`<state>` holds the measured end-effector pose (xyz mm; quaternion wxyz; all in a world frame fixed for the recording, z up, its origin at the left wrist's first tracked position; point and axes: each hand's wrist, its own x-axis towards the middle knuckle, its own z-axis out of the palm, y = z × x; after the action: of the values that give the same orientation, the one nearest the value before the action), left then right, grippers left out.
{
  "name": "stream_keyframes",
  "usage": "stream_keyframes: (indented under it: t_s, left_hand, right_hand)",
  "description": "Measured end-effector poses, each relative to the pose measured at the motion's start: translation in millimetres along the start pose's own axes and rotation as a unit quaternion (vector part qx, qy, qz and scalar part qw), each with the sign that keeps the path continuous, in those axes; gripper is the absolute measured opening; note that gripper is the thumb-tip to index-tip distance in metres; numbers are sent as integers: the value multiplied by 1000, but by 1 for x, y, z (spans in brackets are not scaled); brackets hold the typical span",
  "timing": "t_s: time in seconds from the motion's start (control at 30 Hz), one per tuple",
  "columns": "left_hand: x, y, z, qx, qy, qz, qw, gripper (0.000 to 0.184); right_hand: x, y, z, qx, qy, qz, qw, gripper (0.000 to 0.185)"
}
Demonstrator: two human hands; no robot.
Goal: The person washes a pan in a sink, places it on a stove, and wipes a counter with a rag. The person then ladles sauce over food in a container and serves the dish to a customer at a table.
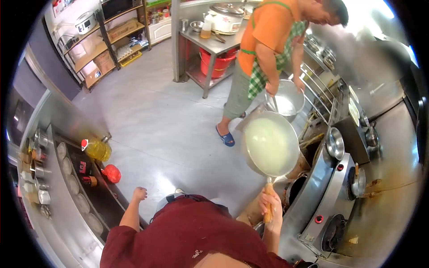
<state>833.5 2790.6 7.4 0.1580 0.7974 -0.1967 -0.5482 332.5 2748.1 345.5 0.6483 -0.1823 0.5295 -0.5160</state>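
My right hand (272, 206) is wrapped round the wooden handle of a metal wok (291, 131), which is held out in front of me. Pale, milky yellow-green liquid (269, 145) fills much of its bowl. Just beyond the wok, a co-worker in an orange shirt and green checked apron bends over a large metal pot (300, 99), both hands at its rim. Away from any object, my left hand (140, 193) hangs over the floor at my left side, its fingers curled with nothing visible in them.
Gas burners (334, 232) and a metal bowl (335, 144) line the right side. On my left stand a metal counter, an oil bottle (97, 150) and a red bag (111, 173). A steel table (214, 44) carries a rice cooker (225, 20), with red buckets (214, 62) below.
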Motion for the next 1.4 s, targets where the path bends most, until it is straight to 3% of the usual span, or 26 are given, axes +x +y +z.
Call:
stream_keyframes:
  t_s: [0.23,0.4,0.47,0.53,0.6,0.7,0.77,0.8,0.87,0.97,1.07,1.1,1.13,1.17,1.23,1.4]
  left_hand:
    - [73,107,-56,-99,32,118,988,25]
    - [87,180,-47,-158,34,116,980,25]
    - [99,171,-49,-193,49,75,977,25]
    - [132,116,-53,-239,48,76,967,25]
    - [101,131,-51,-279,122,-72,950,26]
    - [93,108,-45,-363,149,-124,911,23]
    - [110,77,-34,-273,134,-142,942,18]
    - [126,55,-27,-101,104,-103,984,16]
    - [137,55,-25,183,62,0,981,15]
    - [172,86,-75,227,135,167,950,15]
    - [217,155,-148,264,202,340,880,15]
    - [263,179,-181,118,194,172,959,16]
    - [322,200,-218,-34,169,-7,985,18]
    - [363,225,-252,-178,130,-189,957,19]
    - [418,327,-341,-292,192,-26,937,15]
    - [528,642,-480,-269,220,103,932,23]
  right_hand:
    - [130,2,130,-72,-153,110,980,17]
    - [239,-14,223,-121,-309,159,930,20]
    - [286,-22,259,-158,-356,159,907,20]
    - [328,-36,299,-207,-387,171,882,19]
    - [368,-48,344,-244,-410,189,858,18]
    - [423,-56,409,-274,-434,231,827,18]
    - [459,-54,455,-268,-456,240,814,18]
    - [476,-52,477,-266,-454,248,814,18]
    - [508,-45,520,-255,-447,261,817,18]
    - [548,-37,583,-228,-442,251,831,18]
    - [592,-36,643,-231,-432,235,840,19]
    - [604,-38,661,-254,-408,223,848,20]
    - [619,-42,682,-249,-411,218,850,20]
    - [633,-44,698,-243,-409,216,853,20]
    - [664,-49,729,-224,-396,207,866,21]
    - [750,-61,801,-193,-362,176,895,21]
